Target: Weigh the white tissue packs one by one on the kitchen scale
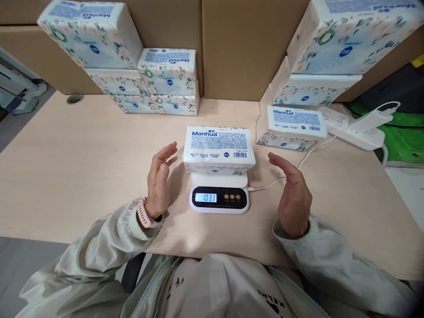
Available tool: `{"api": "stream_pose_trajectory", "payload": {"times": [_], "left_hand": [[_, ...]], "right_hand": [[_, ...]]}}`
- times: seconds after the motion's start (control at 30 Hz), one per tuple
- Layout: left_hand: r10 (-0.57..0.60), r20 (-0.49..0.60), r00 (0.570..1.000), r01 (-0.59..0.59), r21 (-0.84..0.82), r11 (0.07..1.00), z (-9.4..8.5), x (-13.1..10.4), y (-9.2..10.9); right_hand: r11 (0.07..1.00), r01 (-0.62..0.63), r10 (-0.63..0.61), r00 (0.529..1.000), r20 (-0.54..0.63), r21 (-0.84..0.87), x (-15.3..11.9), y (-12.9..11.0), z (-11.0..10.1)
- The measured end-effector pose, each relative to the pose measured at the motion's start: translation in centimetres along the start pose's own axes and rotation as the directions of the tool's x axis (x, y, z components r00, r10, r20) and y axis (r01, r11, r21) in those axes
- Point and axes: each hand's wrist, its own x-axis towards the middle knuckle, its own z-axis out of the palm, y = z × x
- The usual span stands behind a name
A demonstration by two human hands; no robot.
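Observation:
A white and blue tissue pack [218, 148] marked Manhua lies flat on a small white kitchen scale [219, 212]. The scale's lit display reads what looks like 103.1. To the left of the pack, my left hand [159, 181] is raised with its fingers extended, apart from the pack. My right hand [293, 194] is on the other side, fingers stretched out and likewise not touching it. Both palms face inward, and nothing is in either one. Most of the weighing plate is hidden under the pack.
Stacked tissue packs [168, 73] stand at the back left, and another stack [323, 88] at the back right. A single pack [294, 126] lies before the right stack, near a white power strip [357, 128]. A white cable [308, 154] runs to the scale. Cardboard [238, 48] stands behind.

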Motion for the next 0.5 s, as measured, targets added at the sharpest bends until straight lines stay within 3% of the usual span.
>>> {"api": "stream_pose_trajectory", "payload": {"times": [0.5], "left_hand": [[0.009, -0.006, 1.000, -0.009, -0.022, 1.000, 0.10, 0.05, 0.15]], "right_hand": [[0.999, 0.036, -0.036, 0.999, 0.002, 0.017, -0.07, 0.48, 0.09]]}}
